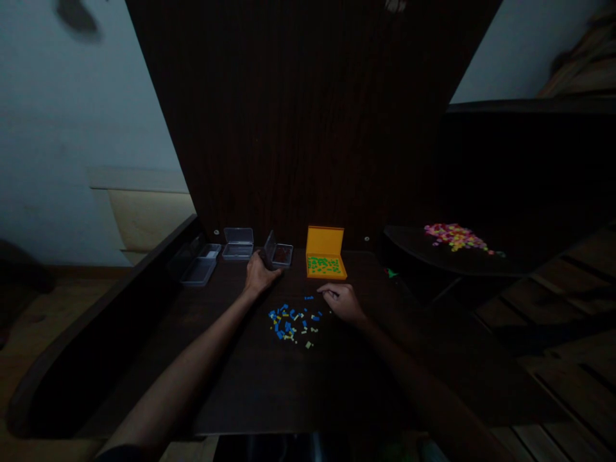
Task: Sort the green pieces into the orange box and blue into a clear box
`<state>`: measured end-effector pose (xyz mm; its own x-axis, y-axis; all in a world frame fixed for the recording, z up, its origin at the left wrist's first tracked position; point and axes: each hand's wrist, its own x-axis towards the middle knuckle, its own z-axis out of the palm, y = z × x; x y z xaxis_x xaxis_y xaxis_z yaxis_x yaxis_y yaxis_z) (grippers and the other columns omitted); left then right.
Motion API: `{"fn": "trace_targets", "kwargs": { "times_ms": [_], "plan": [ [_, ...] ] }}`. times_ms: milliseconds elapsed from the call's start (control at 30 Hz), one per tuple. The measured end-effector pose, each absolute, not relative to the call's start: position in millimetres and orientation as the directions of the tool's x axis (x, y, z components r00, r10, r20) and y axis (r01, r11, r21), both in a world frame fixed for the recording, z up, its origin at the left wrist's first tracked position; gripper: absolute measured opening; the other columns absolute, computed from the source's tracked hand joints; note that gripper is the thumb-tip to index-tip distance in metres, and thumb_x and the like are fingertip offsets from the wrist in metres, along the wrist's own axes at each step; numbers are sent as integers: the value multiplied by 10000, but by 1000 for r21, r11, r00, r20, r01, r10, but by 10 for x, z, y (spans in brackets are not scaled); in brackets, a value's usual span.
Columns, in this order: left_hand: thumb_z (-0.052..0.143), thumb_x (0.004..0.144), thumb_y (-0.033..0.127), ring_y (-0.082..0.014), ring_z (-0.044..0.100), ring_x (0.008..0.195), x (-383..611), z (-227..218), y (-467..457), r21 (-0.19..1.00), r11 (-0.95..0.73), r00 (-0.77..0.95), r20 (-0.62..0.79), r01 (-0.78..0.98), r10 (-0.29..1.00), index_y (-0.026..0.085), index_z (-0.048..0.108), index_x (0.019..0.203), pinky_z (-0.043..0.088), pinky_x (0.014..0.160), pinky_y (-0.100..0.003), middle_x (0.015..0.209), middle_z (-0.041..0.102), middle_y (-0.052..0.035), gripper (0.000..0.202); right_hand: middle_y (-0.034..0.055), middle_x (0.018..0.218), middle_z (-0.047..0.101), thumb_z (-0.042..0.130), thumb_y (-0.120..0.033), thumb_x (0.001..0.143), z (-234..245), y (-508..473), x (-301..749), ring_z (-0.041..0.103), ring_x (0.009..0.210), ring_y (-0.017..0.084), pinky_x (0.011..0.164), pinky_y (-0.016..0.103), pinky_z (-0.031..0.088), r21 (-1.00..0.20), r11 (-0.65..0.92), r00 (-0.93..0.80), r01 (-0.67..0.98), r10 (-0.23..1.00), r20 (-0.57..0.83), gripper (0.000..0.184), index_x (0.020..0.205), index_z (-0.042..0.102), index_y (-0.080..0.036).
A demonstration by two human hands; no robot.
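Observation:
A small clear plastic box (pixel 282 255) stands at the back of the dark table with its lid raised and brown pieces inside. My left hand (pixel 260 276) grips its left front, the thumb along the near edge. Just in front of an orange box (pixel 326 276), my right hand (pixel 342 301) is closed with its fingers bent and pressed together. Anything between those fingertips is too small to make out. Small green pieces (pixel 323 264) lie in the orange box, whose lid is up. Between my forearms is a loose scatter of blue, yellow and pale toy bricks (pixel 289 326).
Two more open clear boxes, one at the back (pixel 237 251) and one farther left (pixel 199 271), stand left of my hand. A green piece (pixel 391 273) lies at right. Pink and yellow pieces (pixel 457 237) are heaped on a side shelf (pixel 414 240). A raised edge (pixel 110 321) bounds the table's left.

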<state>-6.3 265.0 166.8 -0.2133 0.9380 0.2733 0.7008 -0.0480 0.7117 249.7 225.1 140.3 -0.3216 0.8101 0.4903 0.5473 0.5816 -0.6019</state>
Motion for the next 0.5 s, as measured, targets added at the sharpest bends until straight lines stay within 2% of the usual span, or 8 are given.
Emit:
{"fn": "trace_targets", "kwargs": {
  "times_ms": [67,133,233,300,367,433,500],
  "plan": [
    [682,681,239,-347,462,1247,-249,1670,2623,549,-106,-145,394,829,908,105,487,1193,391,1060,-479,1235,538,-183,563,1,600,666,506,-131,766,1407,2249,2486,492,480,104,523,210,412,-602,582,-342,547,812,473,247,800,747,-172],
    [607,707,185,-359,332,1355,-452,1670,2610,374,-194,-24,506,907,862,88,490,1229,317,1121,-490,1328,483,-196,544,0,587,652,511,-137,772,1412,2246,2473,488,480,104,523,210,408,-596,586,-375,549,810,452,244,821,748,-170],
    [539,684,114,-380,268,1391,-721,1662,2633,205,-181,59,490,962,870,26,470,1270,268,1136,-526,1352,472,-238,596,12,620,663,512,-137,776,1417,2241,2458,502,497,107,541,216,417,-583,599,-408,549,801,439,242,831,746,-165],
    [513,678,104,-400,288,1378,-840,1652,2667,124,-145,79,427,982,901,12,486,1259,268,1112,-572,1312,512,-250,589,19,668,686,506,-130,778,1417,2239,2454,522,518,112,564,222,431,-583,598,-412,550,801,433,248,833,744,-172],
    [468,711,95,-389,404,1305,-903,1650,2703,66,-148,113,375,987,920,26,547,1192,274,1095,-580,1190,595,-243,492,20,695,699,503,-127,781,1418,2238,2455,537,532,115,580,226,441,-588,589,-409,554,808,424,251,834,743,-181],
    [421,740,74,-361,525,1174,-921,1665,2727,20,-166,149,343,986,928,63,613,1078,279,1090,-566,1056,646,-221,389,18,688,700,502,-128,784,1418,2240,2460,542,532,118,583,228,445,-589,582,-407,560,813,417,252,835,742,-183],
    [406,743,52,-338,573,1079,-913,1700,2728,-27,-187,186,320,982,929,96,646,978,291,1088,-530,985,658,-201,340,22,692,703,499,-131,789,1415,2243,2464,548,534,120,582,230,444,-585,583,-408,564,813,416,252,837,742,-178]
  ]
}}
